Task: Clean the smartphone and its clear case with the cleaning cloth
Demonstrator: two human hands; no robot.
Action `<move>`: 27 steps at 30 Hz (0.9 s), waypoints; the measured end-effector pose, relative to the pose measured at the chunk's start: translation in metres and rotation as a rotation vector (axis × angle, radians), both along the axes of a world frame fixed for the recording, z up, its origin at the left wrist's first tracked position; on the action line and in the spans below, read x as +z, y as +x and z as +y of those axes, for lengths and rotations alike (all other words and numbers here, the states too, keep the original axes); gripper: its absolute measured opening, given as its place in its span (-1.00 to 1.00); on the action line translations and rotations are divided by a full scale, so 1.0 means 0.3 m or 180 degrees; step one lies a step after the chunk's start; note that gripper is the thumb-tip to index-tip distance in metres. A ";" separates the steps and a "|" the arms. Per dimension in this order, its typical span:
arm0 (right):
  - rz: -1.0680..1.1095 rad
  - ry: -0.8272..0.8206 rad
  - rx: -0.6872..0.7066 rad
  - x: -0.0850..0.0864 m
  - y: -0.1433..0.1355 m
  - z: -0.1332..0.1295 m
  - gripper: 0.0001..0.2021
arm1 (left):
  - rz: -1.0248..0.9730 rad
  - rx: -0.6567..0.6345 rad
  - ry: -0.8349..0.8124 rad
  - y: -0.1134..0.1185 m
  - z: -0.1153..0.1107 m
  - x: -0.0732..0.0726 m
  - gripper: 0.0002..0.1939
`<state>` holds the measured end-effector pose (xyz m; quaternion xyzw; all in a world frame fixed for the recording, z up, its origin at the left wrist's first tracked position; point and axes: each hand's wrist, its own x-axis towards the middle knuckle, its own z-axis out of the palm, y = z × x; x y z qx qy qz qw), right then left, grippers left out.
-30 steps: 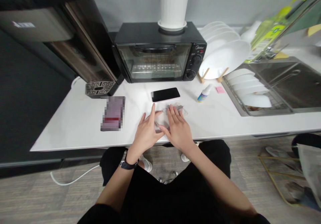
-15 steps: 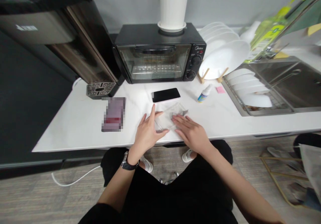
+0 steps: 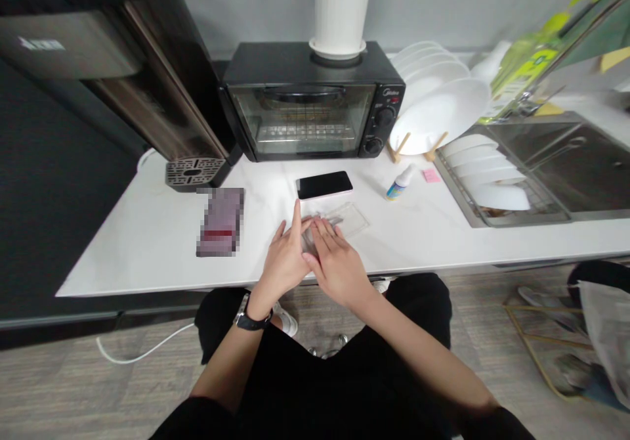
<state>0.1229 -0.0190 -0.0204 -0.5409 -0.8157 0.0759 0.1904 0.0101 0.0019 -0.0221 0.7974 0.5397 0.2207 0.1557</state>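
Note:
A clear flat case [image 3: 355,219] lies on the white counter. My left hand [image 3: 287,255] rests at its left end, index finger raised and fingers apart. My right hand [image 3: 338,261] lies over the left part of the case, close against my left hand, its fingers pressing a greyish cloth [image 3: 335,220] that is mostly hidden. Just behind the case is a black-screened phone [image 3: 323,185]. A small white spray bottle [image 3: 401,182] with a blue label stands to the right, near a pink sticky note [image 3: 431,175].
Behind the phone stands a black toaster oven [image 3: 305,121]. A blurred purple item [image 3: 221,222] lies left of my hands, below a drink dispenser [image 3: 194,172]. White plates [image 3: 440,115] stand in a rack by the sink [image 3: 551,164]. The counter edge [image 3: 167,292] is close to my body.
My right hand has slid left across the case with the cloth, up to my left hand, uncovering the case's right part. My left hand has barely moved. The view has shifted slightly.

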 end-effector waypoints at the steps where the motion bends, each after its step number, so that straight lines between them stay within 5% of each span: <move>1: -0.0007 -0.0033 0.0079 0.004 -0.001 -0.010 -0.53 | -0.0011 -0.0007 -0.0017 0.000 0.000 0.003 -0.18; 5: -0.0015 -0.0137 0.0457 0.005 0.072 -0.028 -0.58 | -0.0056 0.0023 -0.0069 0.008 0.000 0.014 -0.15; 12: 0.0051 -0.0056 -0.0112 -0.013 0.242 -0.006 -0.61 | 0.0031 -0.0029 -0.0014 0.029 0.002 0.009 -0.16; 20: 0.0158 0.0156 -0.0687 -0.042 0.172 0.038 -0.55 | 0.0025 -0.0109 -0.0102 0.021 0.003 0.008 -0.15; 27: 0.0285 0.0135 -0.0713 -0.055 0.104 0.052 -0.61 | 0.0056 -0.0108 -0.0021 0.005 0.003 0.008 -0.21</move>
